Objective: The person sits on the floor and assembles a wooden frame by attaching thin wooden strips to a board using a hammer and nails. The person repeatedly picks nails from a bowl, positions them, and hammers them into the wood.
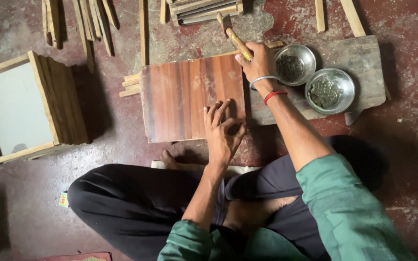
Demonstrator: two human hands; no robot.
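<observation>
the floor [402, 135] was worn red concrete, littered with thin wood strips [93, 21] near the top. a reddish-brown striped panel [180, 99] lay flat on it in front of the seated person's crossed legs. the left hand [222, 130] rested on the panel's lower right corner, fingers spread and pressing down, holding nothing. the right hand [260, 60] had its grip closed around the handle of a hammer [232, 34], raised just above the panel's upper right corner. beside that hand, two metal bowls [330, 92] of small dark pieces sat on a grey board [364, 58]. an open wooden box frame [25, 106] stood well apart to the left.
</observation>
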